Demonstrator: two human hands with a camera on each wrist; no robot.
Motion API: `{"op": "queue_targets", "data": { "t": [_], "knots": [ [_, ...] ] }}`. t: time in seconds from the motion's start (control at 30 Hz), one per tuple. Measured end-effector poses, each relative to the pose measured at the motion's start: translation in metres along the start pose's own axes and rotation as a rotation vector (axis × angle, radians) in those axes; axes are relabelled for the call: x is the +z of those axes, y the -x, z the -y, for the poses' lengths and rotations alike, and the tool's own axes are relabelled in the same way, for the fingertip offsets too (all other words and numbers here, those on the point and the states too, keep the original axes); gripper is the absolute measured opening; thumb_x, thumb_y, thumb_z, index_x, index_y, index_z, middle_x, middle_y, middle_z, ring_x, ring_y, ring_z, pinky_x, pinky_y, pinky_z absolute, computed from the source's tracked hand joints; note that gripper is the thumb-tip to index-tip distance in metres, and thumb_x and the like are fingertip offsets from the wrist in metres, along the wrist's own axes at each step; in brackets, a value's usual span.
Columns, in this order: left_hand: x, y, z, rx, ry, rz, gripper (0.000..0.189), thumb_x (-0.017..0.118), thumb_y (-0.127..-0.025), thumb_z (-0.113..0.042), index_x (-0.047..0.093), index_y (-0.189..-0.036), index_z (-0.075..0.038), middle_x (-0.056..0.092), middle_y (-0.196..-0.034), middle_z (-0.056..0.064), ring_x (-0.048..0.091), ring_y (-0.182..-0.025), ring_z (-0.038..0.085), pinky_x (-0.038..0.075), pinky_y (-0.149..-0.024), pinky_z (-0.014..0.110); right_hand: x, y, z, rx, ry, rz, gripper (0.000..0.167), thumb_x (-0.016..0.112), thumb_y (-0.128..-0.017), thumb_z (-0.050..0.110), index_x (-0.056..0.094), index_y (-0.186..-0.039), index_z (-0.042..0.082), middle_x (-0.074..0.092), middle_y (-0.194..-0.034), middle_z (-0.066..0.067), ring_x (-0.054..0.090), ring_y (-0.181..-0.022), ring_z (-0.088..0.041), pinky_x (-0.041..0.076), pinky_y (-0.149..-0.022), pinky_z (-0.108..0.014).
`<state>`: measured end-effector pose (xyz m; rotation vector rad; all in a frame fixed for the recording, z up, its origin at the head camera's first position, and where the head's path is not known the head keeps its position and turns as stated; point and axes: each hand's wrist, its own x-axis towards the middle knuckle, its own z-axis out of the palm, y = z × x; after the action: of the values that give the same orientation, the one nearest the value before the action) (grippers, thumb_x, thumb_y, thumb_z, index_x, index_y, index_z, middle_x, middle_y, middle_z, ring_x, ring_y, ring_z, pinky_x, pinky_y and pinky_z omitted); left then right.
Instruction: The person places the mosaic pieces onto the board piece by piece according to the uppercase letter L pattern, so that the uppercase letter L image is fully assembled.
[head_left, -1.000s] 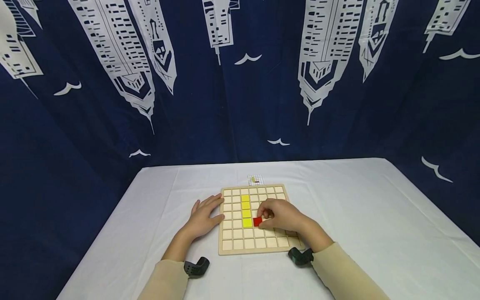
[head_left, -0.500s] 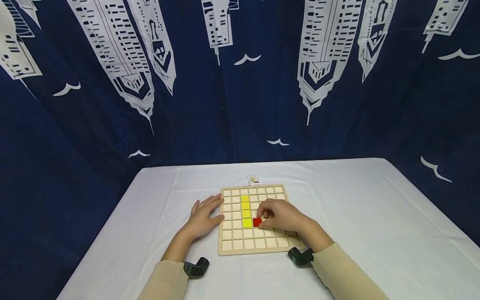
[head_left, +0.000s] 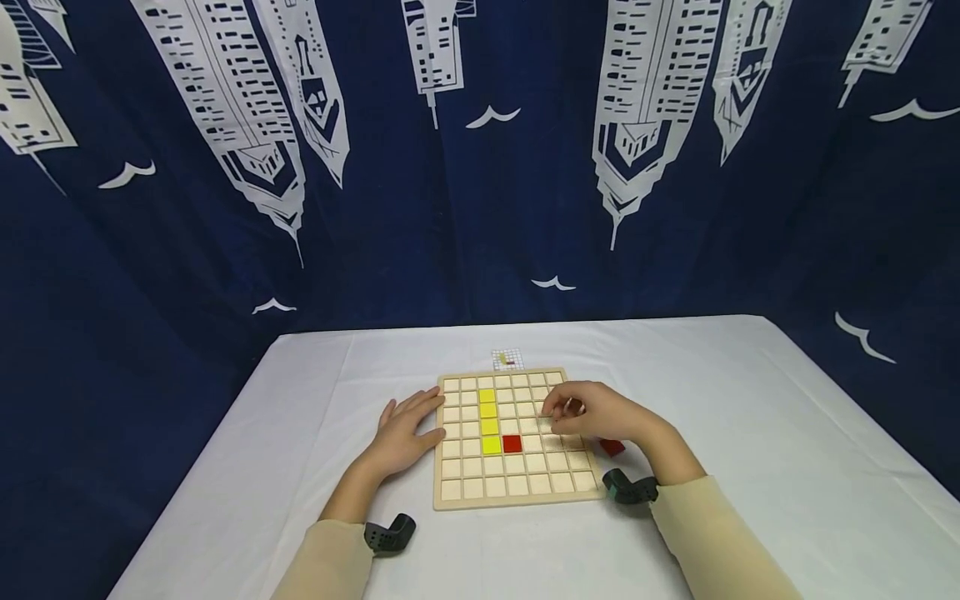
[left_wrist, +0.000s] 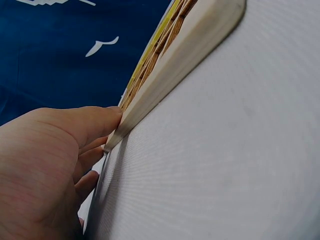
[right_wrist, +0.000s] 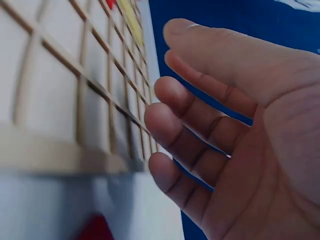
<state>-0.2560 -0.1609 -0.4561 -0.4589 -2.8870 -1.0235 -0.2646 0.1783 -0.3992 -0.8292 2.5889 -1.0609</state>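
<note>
A wooden grid board (head_left: 517, 504) lies on the white table. Several yellow square tiles (head_left: 489, 427) fill a column of its cells, and one red square tile (head_left: 512, 443) sits in the cell just right of the lowest yellow one. My left hand (head_left: 401, 437) rests along the board's left edge, thumb and fingertips at the frame (left_wrist: 165, 75). Over the board's right part hovers my right hand (head_left: 600, 412), its fingers loosely bent and nothing between them in the right wrist view. Another red tile (head_left: 612, 447) lies on the cloth right of the board, partly hidden behind the right wrist.
A small printed grid card (head_left: 507, 359) with yellow and red marks lies just beyond the board's far edge. A dark blue curtain (head_left: 465, 208) with white building prints hangs behind the table (head_left: 750, 400). Each wrist carries a black camera mount (head_left: 390, 533).
My right hand has let go of the red tile on the board and moved right. A second red tile now shows beside the board. The left hand stays in place.
</note>
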Motion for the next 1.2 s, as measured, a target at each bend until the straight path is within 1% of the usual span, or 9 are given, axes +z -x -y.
{"op": "queue_targets", "data": {
  "t": [0.2,0.37,0.47,0.57,0.77,0.83,1.03,1.2],
  "knots": [
    [0.000,-0.001,-0.001,0.001,-0.003,0.000,0.055,0.066,-0.093,-0.023,0.052,-0.145,-0.010,0.041,-0.160,0.005,0.028,-0.153,0.031,-0.002,-0.124,0.061,-0.019,0.010,-0.008,0.065,0.014,-0.008,0.022,0.075,-0.087,0.018,0.069,-0.107,0.011,0.066,-0.101,-0.004,0.057,-0.090,-0.019,0.050,-0.073,-0.028],
    [-0.001,0.000,-0.001,-0.006,-0.006,0.001,0.055,0.066,-0.093,-0.024,0.052,-0.145,-0.011,0.040,-0.160,0.005,0.028,-0.153,0.031,-0.002,-0.125,0.061,-0.031,0.018,-0.018,0.094,0.021,-0.003,0.026,0.076,-0.087,0.019,0.069,-0.111,0.011,0.067,-0.108,-0.005,0.058,-0.095,-0.020,0.050,-0.080,-0.032],
    [-0.001,0.000,0.000,-0.003,-0.006,0.001,0.055,0.066,-0.093,-0.024,0.052,-0.145,-0.011,0.040,-0.160,0.005,0.028,-0.153,0.031,-0.001,-0.125,0.061,-0.037,0.023,-0.024,0.111,0.040,0.008,0.029,0.078,-0.085,0.019,0.068,-0.111,0.012,0.067,-0.109,-0.003,0.057,-0.097,-0.021,0.049,-0.083,-0.031],
    [-0.001,-0.001,0.000,0.001,-0.004,0.000,0.055,0.066,-0.093,-0.024,0.052,-0.145,-0.011,0.040,-0.160,0.005,0.028,-0.153,0.030,-0.002,-0.125,0.061,-0.041,0.028,-0.029,0.130,0.060,0.022,0.033,0.080,-0.081,0.019,0.068,-0.111,0.013,0.066,-0.109,-0.003,0.054,-0.097,-0.022,0.048,-0.082,-0.029],
    [0.000,-0.001,-0.001,-0.002,-0.002,-0.001,0.055,0.066,-0.093,-0.024,0.052,-0.145,-0.011,0.040,-0.160,0.005,0.028,-0.153,0.030,-0.001,-0.125,0.061,-0.044,0.036,-0.041,0.161,0.034,0.075,0.041,0.082,-0.077,0.013,0.066,-0.114,0.014,0.060,-0.103,-0.008,0.052,-0.090,-0.019,0.046,-0.073,-0.024],
    [0.000,-0.001,-0.001,-0.003,-0.004,-0.001,0.055,0.066,-0.093,-0.024,0.052,-0.145,-0.012,0.040,-0.160,0.005,0.028,-0.153,0.030,-0.001,-0.125,0.061,-0.043,0.038,-0.043,0.181,0.028,0.091,0.043,0.083,-0.076,0.012,0.066,-0.115,0.016,0.058,-0.104,-0.008,0.051,-0.090,-0.019,0.046,-0.073,-0.024],
    [0.000,-0.001,0.000,-0.004,-0.008,0.000,0.055,0.066,-0.093,-0.024,0.052,-0.145,-0.012,0.040,-0.160,0.004,0.028,-0.153,0.030,-0.001,-0.125,0.061,-0.039,0.040,-0.041,0.281,0.048,0.120,0.050,0.084,-0.071,0.011,0.065,-0.114,0.026,0.049,-0.112,-0.007,0.045,-0.100,-0.023,0.043,-0.081,-0.031],
    [0.000,-0.001,-0.001,-0.003,-0.004,0.002,0.055,0.066,-0.093,-0.024,0.052,-0.145,-0.011,0.040,-0.160,0.005,0.028,-0.153,0.030,-0.002,-0.125,0.061,-0.037,0.040,-0.040,0.297,0.082,0.134,0.053,0.085,-0.070,0.010,0.063,-0.115,0.029,0.047,-0.117,-0.005,0.046,-0.106,-0.024,0.045,-0.087,-0.034]
  ]
}}
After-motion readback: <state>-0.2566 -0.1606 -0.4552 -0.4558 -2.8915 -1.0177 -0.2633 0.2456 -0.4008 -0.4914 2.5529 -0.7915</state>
